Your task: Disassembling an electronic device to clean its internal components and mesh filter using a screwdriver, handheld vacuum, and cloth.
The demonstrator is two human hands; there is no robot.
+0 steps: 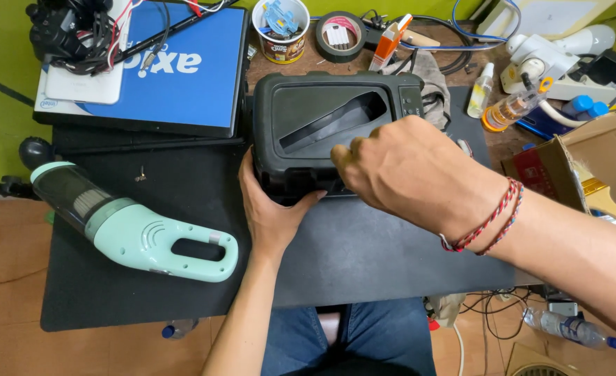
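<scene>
The black plastic housing (336, 132) was steadied on the dark worktop (363, 257), its near left corner clasped by the left hand (269, 209). The right hand (405, 170) was curled over the front edge, fingertips pinching something hidden. A careful pull seemed called for next. Open room lay nearer; a mint handheld vacuum (134, 226) crowded the left.
</scene>
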